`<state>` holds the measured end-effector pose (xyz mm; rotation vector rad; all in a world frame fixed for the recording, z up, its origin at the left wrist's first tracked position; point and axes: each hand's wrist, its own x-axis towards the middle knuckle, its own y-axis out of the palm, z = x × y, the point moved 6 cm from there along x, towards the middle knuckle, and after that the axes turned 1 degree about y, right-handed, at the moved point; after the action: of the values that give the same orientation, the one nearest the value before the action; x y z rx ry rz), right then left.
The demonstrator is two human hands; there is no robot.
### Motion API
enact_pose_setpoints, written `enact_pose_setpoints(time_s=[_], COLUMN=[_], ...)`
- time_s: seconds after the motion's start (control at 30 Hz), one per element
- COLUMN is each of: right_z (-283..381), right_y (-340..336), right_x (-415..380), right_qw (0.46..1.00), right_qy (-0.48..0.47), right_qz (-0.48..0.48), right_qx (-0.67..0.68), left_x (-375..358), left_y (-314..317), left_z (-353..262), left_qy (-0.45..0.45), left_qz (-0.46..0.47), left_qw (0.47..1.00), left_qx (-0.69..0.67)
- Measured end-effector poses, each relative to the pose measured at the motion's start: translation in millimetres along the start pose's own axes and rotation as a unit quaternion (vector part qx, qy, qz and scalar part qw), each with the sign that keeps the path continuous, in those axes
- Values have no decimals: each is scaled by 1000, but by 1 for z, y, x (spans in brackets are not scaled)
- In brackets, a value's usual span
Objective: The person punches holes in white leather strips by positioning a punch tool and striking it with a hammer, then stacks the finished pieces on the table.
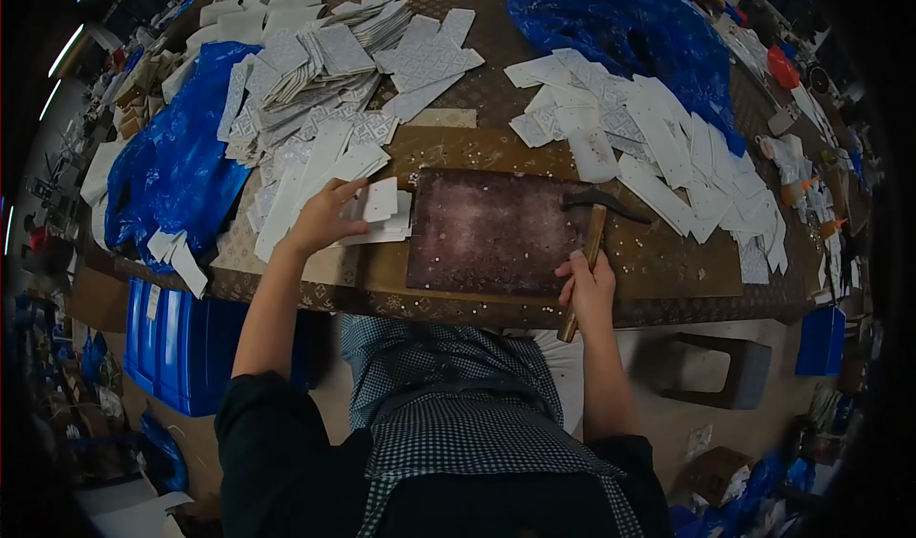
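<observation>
My right hand (589,285) is wrapped round the wooden handle of a hammer (596,225), whose dark curved head lies over the right edge of a reddish-brown board (496,233). Left of the board, the thumb and fingers of my left hand (324,216) are at the edge of a small white piece (383,197). More white pieces lie beneath it, reaching to the board's left edge. Small pale specks are scattered on and around the board.
Patterned pale pieces (329,56) are heaped at the back left, and white strips (658,137) at the right. Blue plastic bags (176,152) lie beside both heaps. Under the table (658,311) stand a blue crate (191,347) and a grey stool (744,371).
</observation>
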<state>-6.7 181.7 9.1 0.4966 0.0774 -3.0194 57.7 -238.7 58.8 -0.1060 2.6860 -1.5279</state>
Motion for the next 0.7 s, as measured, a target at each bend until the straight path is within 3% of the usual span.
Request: enact_pose_setpoints(time_s=[0.1, 0.2, 0.3, 0.43, 0.57, 0.7], right_z=[2, 1, -4, -1, -4, -6], right_y=[-1, -2, -4, -4, -6, -8], right_x=[-1, 0, 1, -3, -5, -5], right_qw=[1000, 1000, 1000, 998, 996, 996], right_qy=[-5, -5, -14, -28, -36, -49], right_qz=[4, 0, -8, -24, -35, -33], right_qx=[-1, 1, 19, 47, 69, 71], left_x=[5, 20, 28, 43, 45, 38], left_y=[-14, -6, 20, 81, 122, 124], left_z=[-26, -76, -147, -196, -207, -172], left_qy=[-8, 66, 132, 187, 142, 137], left_qz=[-59, -75, -43, 27, 56, -46], left_qw=[995, 994, 990, 982, 988, 973], left_qx=[-75, -50, -36, -14, 22, -182])
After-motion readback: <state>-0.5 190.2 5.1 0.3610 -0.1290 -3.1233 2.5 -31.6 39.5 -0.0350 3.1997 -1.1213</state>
